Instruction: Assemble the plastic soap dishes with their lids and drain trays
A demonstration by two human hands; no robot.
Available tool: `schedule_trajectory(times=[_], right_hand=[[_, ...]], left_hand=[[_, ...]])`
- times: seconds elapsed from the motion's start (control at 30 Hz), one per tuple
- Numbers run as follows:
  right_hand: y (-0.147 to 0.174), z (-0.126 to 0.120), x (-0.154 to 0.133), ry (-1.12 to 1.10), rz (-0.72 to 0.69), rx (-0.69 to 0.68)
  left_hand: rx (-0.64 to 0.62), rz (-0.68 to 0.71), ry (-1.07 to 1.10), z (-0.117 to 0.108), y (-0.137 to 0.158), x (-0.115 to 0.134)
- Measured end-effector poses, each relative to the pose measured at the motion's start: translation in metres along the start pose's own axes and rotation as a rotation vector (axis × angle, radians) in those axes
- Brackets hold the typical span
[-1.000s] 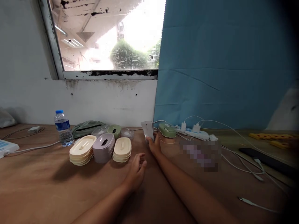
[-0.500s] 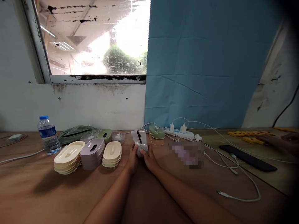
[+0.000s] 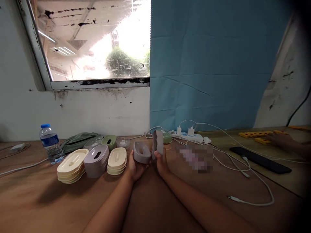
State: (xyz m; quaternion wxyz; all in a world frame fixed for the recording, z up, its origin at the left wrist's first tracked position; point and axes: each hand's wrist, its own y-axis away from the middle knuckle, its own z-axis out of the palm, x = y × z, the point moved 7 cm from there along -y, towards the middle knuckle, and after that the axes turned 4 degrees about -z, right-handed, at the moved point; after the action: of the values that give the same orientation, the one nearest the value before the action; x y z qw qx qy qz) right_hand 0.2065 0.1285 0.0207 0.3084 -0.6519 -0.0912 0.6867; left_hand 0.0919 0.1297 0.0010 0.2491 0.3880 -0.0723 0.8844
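My left hand (image 3: 135,169) grips a lilac-grey oval plastic lid (image 3: 143,158), tilted so that its hollow side and central slot face up. A second lilac-grey lid (image 3: 158,141) stands on edge in my right hand (image 3: 162,164), its face turned to the left. The two lids are close together, their lower edges almost meeting. Left of my left hand are a small stack of cream lids (image 3: 117,159), a stack of lilac slotted lids (image 3: 96,158) and a larger stack of cream lids (image 3: 73,163). Behind them is a green slotted lid (image 3: 109,141).
Clear plastic pieces (image 3: 123,143), a green pouch (image 3: 79,141) and a water bottle (image 3: 50,144) line the back left. Behind my right hand lies a green box (image 3: 167,137). A power strip (image 3: 190,136), white cables, a blurred-out object and a black slab (image 3: 261,160) lie to the right. Another person's hand (image 3: 282,140) touches yellow parts (image 3: 263,140).
The two lilac-grey lids, pressed together before, are now apart. My left hand has tipped its lid face-up, and my right hand has moved slightly right with the other.
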Motion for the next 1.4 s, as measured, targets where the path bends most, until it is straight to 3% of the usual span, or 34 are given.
schedule_trajectory(times=[0.1,0.2,0.4,0.6,0.8,1.0,1.13,1.2,1.23,1.3,1.37,1.4], right_hand=[[0.0,0.0,-0.004,0.014,-0.02,-0.004],[-0.001,-0.001,-0.006,0.049,-0.033,0.025],[-0.003,-0.004,-0.007,0.1,-0.034,0.088],[-0.004,-0.001,-0.006,0.093,-0.044,0.042],[-0.009,0.013,0.008,0.034,-0.025,-0.097],[-0.021,0.031,0.022,-0.009,0.03,-0.169],[-0.035,0.05,0.039,-0.055,0.103,-0.197],[-0.039,0.059,0.047,-0.086,0.144,-0.222],[-0.04,0.063,0.05,-0.103,0.164,-0.237],[-0.039,0.069,0.054,-0.14,0.199,-0.272],[-0.036,0.071,0.055,-0.173,0.228,-0.303],[-0.034,0.071,0.055,-0.186,0.237,-0.312]], left_hand=[[0.043,-0.154,-0.031,-0.005,0.0,-0.009],[0.138,-0.187,-0.073,-0.013,-0.004,-0.014],[0.4,0.002,-0.073,-0.028,-0.011,-0.014],[0.538,0.213,0.026,-0.03,-0.003,-0.007],[0.594,0.302,0.037,-0.031,0.001,-0.004],[0.604,0.321,-0.124,-0.032,-0.004,0.003],[0.547,0.394,-0.342,-0.014,0.014,0.011],[0.437,0.454,-0.526,0.003,0.033,0.015],[0.349,0.491,-0.666,0.014,0.044,0.018],[0.138,0.634,-1.232,0.04,0.069,0.021],[0.118,0.741,-1.658,0.042,0.091,0.027],[0.179,0.776,-1.785,0.037,0.099,0.034]])
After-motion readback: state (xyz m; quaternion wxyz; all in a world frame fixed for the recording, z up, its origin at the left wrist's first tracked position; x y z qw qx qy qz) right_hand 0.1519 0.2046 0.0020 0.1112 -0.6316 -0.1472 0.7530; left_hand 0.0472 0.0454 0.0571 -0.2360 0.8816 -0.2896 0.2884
